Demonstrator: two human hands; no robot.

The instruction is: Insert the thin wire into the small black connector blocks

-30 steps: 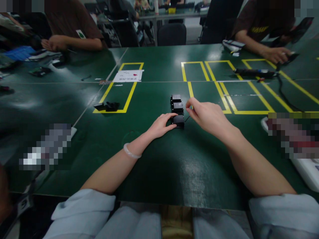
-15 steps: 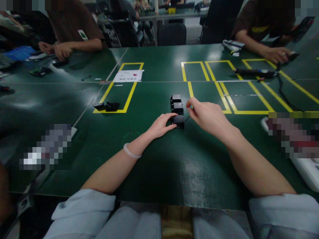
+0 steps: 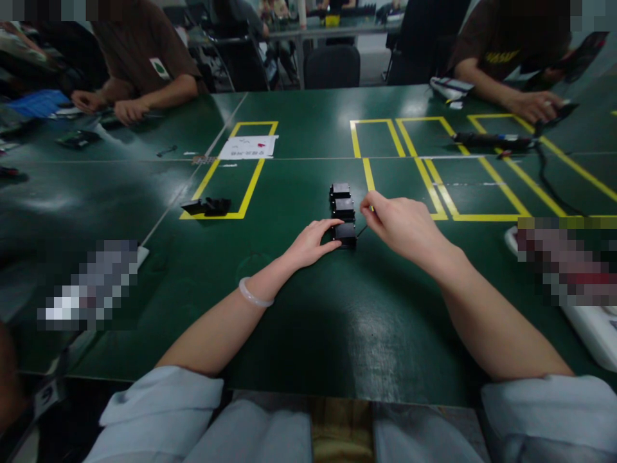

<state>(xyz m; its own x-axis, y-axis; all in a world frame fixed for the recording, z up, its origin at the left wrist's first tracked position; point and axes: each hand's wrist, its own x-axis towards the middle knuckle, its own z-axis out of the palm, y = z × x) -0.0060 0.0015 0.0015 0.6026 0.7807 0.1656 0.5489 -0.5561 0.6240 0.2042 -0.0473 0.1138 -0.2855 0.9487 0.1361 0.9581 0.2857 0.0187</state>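
Three black box-shaped blocks, apparently servo motors joined in a row, lie on the green table in front of me. My left hand (image 3: 308,244) holds the nearest block (image 3: 345,234) from its left side, the index finger on its far edge and the thumb on its near edge. Beyond it are the middle block (image 3: 344,206) and the far block (image 3: 340,190). My right hand (image 3: 400,222) is pinched around a thin dark rod (image 3: 362,231), perhaps a hex key, whose tip meets the right side of the nearest block. The rod's upper end is hidden in my fingers.
A black part (image 3: 208,206) lies inside a yellow-taped box at left, below a white paper sheet (image 3: 248,147). A black cylindrical tool with a cable (image 3: 496,140) lies at the far right. Blurred-out objects flank me. Across the table, two people sit with their hands on it.
My hands and the blocks stay almost in place; the right hand shifts only slightly. Across the table at left, a co-worker's hands have moved apart.
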